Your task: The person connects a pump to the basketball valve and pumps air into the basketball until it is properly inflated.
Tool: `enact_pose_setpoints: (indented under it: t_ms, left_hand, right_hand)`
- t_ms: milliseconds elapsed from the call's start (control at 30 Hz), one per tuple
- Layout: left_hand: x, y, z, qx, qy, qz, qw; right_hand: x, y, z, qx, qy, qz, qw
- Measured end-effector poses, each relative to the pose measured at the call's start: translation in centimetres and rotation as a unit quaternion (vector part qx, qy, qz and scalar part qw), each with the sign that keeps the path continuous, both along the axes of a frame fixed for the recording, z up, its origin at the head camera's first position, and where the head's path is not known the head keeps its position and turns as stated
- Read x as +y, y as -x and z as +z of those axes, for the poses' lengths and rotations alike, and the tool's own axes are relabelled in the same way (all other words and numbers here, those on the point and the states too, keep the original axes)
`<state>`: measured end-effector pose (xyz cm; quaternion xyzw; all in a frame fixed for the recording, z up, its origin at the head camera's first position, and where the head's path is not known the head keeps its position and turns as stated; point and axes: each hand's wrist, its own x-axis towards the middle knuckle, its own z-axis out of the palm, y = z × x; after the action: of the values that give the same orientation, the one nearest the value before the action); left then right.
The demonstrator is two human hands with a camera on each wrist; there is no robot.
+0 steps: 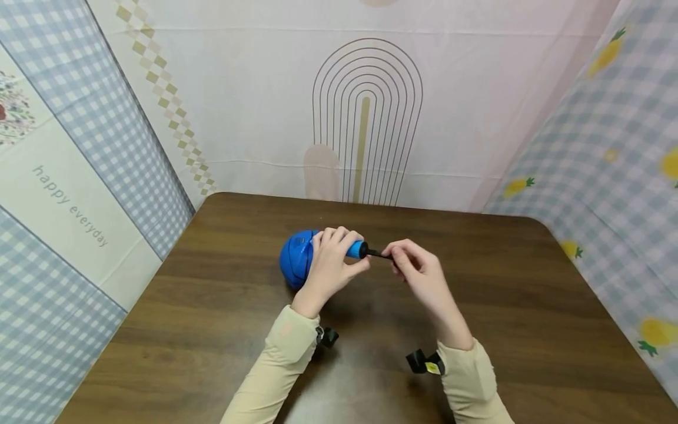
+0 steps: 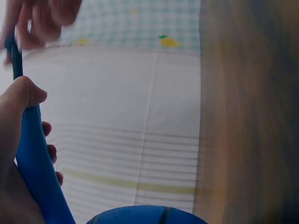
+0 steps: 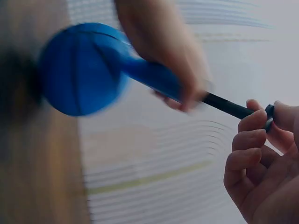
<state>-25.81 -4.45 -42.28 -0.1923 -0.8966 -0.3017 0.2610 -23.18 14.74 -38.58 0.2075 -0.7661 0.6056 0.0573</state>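
A blue ball (image 1: 296,259) with black seam lines sits on the wooden table, left of the hands. My left hand (image 1: 332,262) grips the blue barrel of a hand pump (image 1: 355,249), fingers wrapped round it and thumb along it. The barrel's far end meets the ball in the right wrist view, where the ball (image 3: 79,70) shows whole. A black rod (image 3: 229,106) sticks out of the barrel's other end. With its thumb and fingers, my right hand (image 1: 420,272) pinches the small black handle (image 3: 269,116) at the rod's tip.
The brown wooden table (image 1: 185,330) extends on all sides of the hands. Behind it hangs a pale cloth (image 1: 254,106) with line arches. Checked cloths hang at left and right. A black strap with a camera (image 1: 424,361) sits on each wrist.
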Motion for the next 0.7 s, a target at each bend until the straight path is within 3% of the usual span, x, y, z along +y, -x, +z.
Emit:
enact_pose_setpoints:
  t_ms: [100,200,400,500,600,700]
  left_hand:
    - [-0.2,0.4,0.1,0.002,-0.019,0.016,0.9997]
    - [0.1,0.6,0.2,0.009,-0.002,0.022,0.9997]
    - [1.4,0.0,0.1,0.030,0.069,0.023,0.9969]
    - [1.9,-0.1,-0.1,0.027,0.086,0.021,0.9957]
    - [2.4,-0.3,-0.2,0.018,0.097,0.009,0.9951]
    - [2.9,-0.5,-0.2,0.005,0.092,-0.009,0.9957]
  right_hand:
    - [1.1,0.0,1.1,0.010,0.022,-0.021,0.9995]
    - [1.3,0.4,1.2,0.011,0.021,-0.020,0.9995]
    - [-0.7,1.1,-0.3,-0.008,-0.076,-0.004,0.9971]
    - [-1.2,1.3,-1.0,-0.007,-0.122,-0.035,0.9920]
    - [-1.5,1.3,-1.5,0.008,-0.175,-0.084,0.9810]
    - [-1.9,1.3,-1.8,0.029,-0.206,-0.108,0.9721]
